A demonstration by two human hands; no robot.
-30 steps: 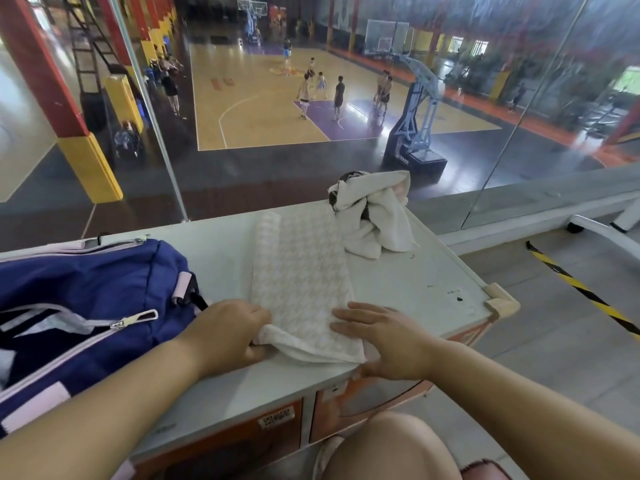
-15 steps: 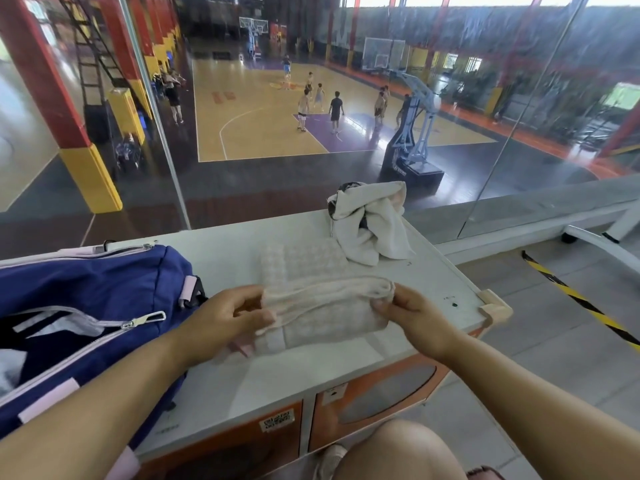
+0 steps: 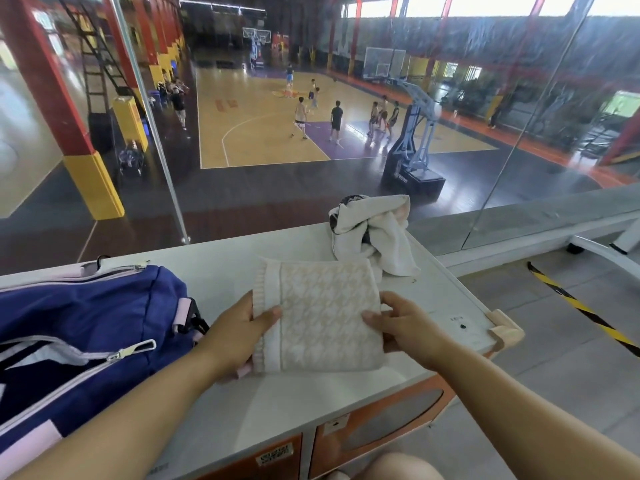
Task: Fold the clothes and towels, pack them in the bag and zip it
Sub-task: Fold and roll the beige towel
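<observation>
A cream houndstooth towel [image 3: 318, 313], folded into a compact rectangle, is held just above the white cabinet top [image 3: 311, 400]. My left hand [image 3: 239, 337] grips its left edge and my right hand [image 3: 401, 327] grips its right edge. A navy bag with pink trim [image 3: 79, 323] lies at the left, its main zip open, with dark and white fabric showing inside. A crumpled white cloth with a dark patch [image 3: 374, 233] lies at the back right of the cabinet top.
The cabinet top ends at a wooden corner guard [image 3: 505, 329] on the right. A glass wall [image 3: 311, 116] rises right behind it, with a basketball court below. Grey floor with yellow-black tape [image 3: 585, 311] lies to the right.
The long towel lay flat under both hands; the near end was lifted and folded over, and now both hands hold it as a folded rectangle off the surface.
</observation>
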